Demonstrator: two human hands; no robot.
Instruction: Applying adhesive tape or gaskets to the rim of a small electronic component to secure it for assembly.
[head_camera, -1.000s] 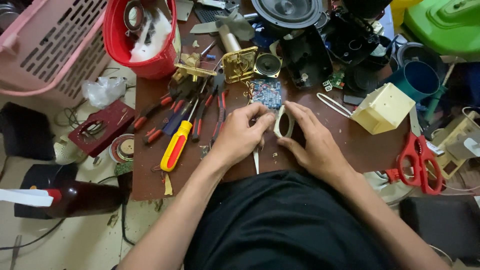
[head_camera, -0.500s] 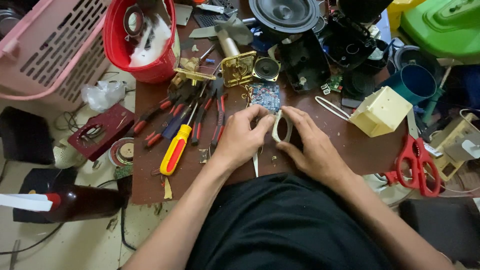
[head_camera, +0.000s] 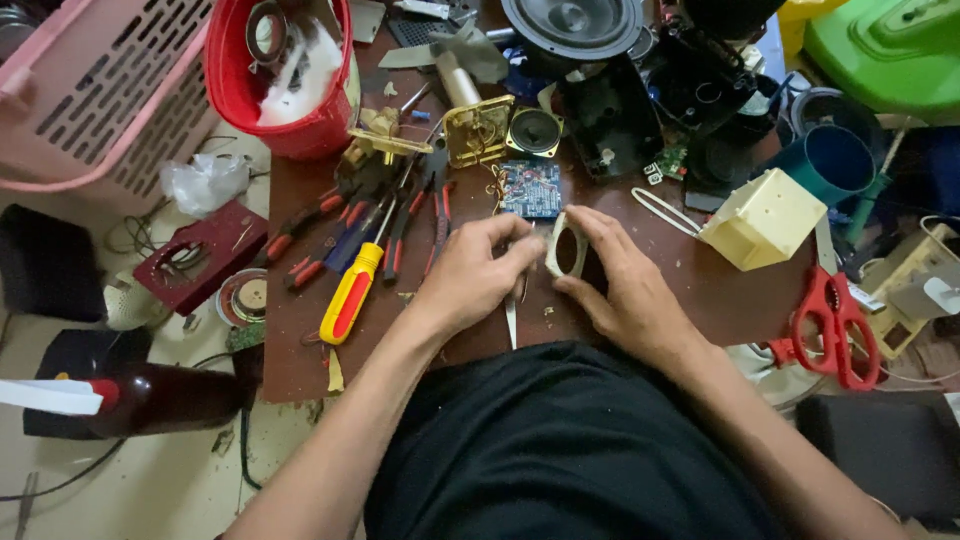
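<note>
almost nothing has moved since the earlier frames: both hands stay at the near edge of the brown table (head_camera: 700, 300), and only the view has shifted a little. left hand (head_camera: 470, 280) and right hand (head_camera: 625, 285) meet around a small cream ring (head_camera: 565, 245), which stands on edge between them. left fingers (head_camera: 520, 235) pinch its near side and right fingers (head_camera: 590, 220) curl over the far side, so both sets are clamped on the ring. metal tweezers (head_camera: 511, 322) stick out from under the left hand toward the body, lying on the table. just beyond the ring lies a blue circuit board (head_camera: 530, 188). left of the hands sit a yellow screwdriver (head_camera: 350, 292) and red-handled pliers (head_camera: 400, 235). red scissors (head_camera: 832, 322) lie well apart to the right, near a cream plastic box (head_camera: 762, 218).
</note>
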